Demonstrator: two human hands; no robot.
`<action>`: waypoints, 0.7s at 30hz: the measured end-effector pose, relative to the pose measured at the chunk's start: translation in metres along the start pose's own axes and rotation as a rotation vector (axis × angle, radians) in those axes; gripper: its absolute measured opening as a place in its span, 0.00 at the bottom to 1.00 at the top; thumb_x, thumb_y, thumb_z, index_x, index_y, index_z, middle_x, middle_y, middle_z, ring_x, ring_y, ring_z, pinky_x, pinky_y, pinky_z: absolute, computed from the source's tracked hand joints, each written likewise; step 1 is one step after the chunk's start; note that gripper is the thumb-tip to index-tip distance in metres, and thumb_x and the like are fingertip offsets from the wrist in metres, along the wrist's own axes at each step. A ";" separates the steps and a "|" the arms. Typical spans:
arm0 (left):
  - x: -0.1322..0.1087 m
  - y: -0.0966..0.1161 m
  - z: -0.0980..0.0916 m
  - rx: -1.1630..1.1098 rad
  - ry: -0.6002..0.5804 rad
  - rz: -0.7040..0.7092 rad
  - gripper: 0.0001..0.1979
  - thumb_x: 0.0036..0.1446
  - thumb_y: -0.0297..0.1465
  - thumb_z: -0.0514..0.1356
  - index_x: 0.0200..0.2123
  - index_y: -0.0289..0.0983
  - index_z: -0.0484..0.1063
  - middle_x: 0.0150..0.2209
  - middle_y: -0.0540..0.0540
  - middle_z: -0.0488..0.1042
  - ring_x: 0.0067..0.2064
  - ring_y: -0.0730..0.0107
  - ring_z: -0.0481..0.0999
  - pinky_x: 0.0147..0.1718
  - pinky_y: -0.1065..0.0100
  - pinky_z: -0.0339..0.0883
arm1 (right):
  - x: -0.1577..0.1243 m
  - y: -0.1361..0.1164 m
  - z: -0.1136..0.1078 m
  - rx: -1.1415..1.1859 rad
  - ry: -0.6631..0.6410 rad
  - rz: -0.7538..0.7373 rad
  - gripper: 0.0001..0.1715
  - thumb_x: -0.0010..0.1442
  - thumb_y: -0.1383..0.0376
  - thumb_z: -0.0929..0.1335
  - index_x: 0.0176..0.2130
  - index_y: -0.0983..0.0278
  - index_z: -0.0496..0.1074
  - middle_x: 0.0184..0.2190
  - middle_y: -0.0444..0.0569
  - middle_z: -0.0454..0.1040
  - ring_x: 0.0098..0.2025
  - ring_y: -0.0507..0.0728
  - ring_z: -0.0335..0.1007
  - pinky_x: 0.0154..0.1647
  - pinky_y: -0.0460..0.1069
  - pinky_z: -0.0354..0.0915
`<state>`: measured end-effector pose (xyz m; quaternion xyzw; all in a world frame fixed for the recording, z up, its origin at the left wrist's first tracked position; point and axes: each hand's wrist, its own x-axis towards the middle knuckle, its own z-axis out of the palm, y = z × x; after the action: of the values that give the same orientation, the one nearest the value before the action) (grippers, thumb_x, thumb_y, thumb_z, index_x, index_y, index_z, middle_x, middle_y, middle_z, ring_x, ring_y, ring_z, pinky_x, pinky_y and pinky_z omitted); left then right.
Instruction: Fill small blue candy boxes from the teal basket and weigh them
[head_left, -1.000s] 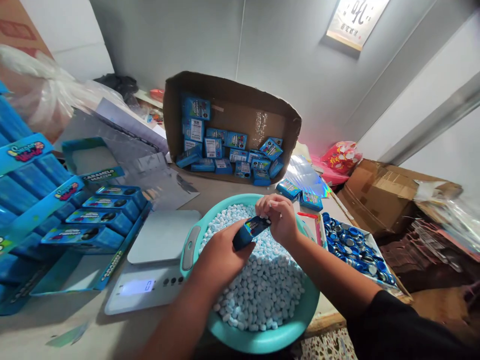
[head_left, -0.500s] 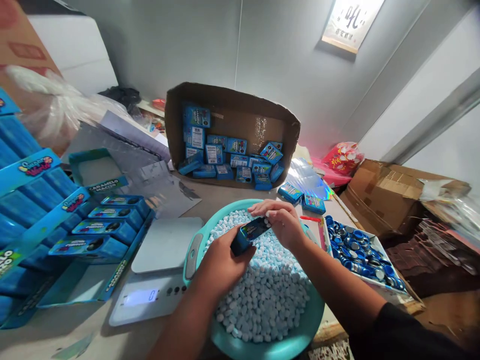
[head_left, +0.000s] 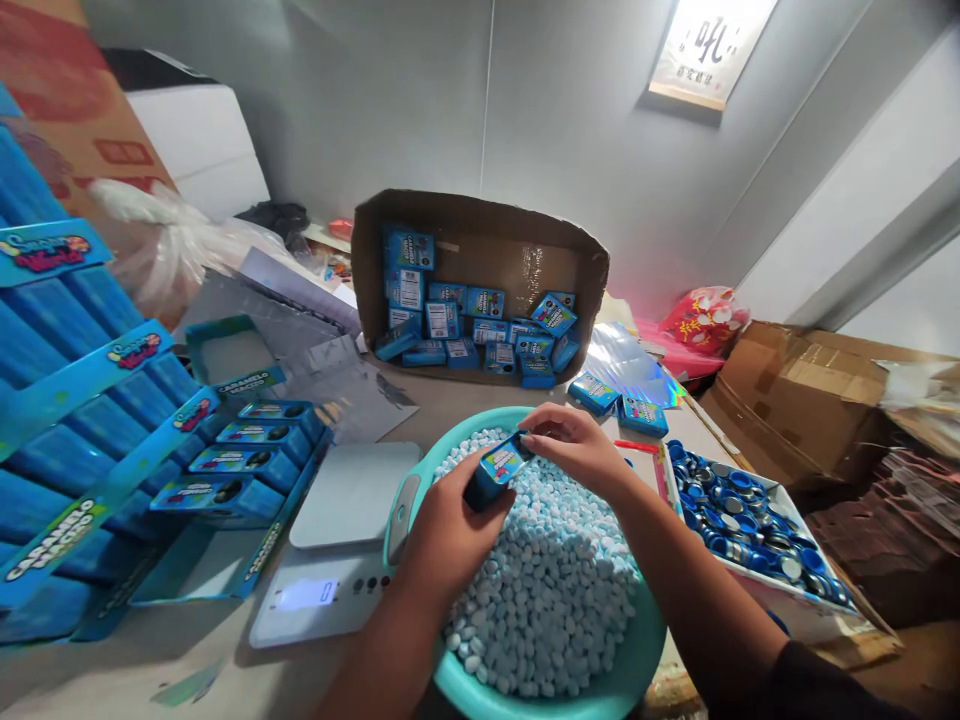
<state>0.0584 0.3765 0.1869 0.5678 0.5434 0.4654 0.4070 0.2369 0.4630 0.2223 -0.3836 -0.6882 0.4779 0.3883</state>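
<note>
Left fingers (head_left: 493, 518) hold the box (head_left: 501, 464) over candies (head_left: 551, 600), within basin rim (head_left: 654, 648).

Scale (head_left: 354, 495) LCD reads 0. Stacked display boxes (head_left: 56, 455), far L: stylized logo, approx. "Sugar World", on front strips; lowest strip also w/ "CARAMELO MACIZO". Open tray (head_left: 214, 565) next to them: "CARAMELO MACIZO" on back flap, "CARAMELO" on side edge. Sm. blue pkgs (head_left: 409, 250) in carton (head_left: 480, 222): "CARAMELO MACIZO", some w/ barcodes. Wall scroll (head_left: 711, 58): lg. char. 吼, smaller chars. below unclear. Held box (head_left: 495, 472): print illeg.
</note>
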 end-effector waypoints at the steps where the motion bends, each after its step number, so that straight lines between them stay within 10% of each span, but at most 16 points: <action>1: 0.000 0.000 0.000 0.007 -0.001 0.014 0.23 0.56 0.35 0.64 0.56 0.39 0.71 0.53 0.43 0.78 0.54 0.59 0.77 0.57 0.59 0.68 | 0.000 0.000 0.000 -0.003 -0.012 0.028 0.11 0.53 0.61 0.75 0.37 0.63 0.79 0.30 0.45 0.77 0.32 0.53 0.71 0.33 0.48 0.66; 9: -0.003 0.009 -0.001 0.029 0.021 0.096 0.22 0.56 0.33 0.64 0.55 0.39 0.72 0.54 0.43 0.78 0.56 0.58 0.76 0.59 0.59 0.67 | 0.000 -0.002 0.002 0.189 0.027 0.094 0.13 0.47 0.61 0.79 0.30 0.64 0.76 0.27 0.46 0.77 0.29 0.52 0.72 0.30 0.48 0.67; 21: -0.008 0.016 0.000 -0.003 0.047 0.131 0.19 0.59 0.36 0.62 0.53 0.39 0.72 0.52 0.44 0.78 0.51 0.62 0.78 0.54 0.63 0.70 | -0.005 -0.015 0.001 -0.083 -0.026 -0.246 0.12 0.63 0.58 0.69 0.36 0.59 0.83 0.41 0.52 0.79 0.44 0.59 0.75 0.41 0.53 0.71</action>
<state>0.0622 0.3675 0.2021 0.5904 0.5138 0.5051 0.3636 0.2357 0.4543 0.2352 -0.3056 -0.7543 0.4028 0.4188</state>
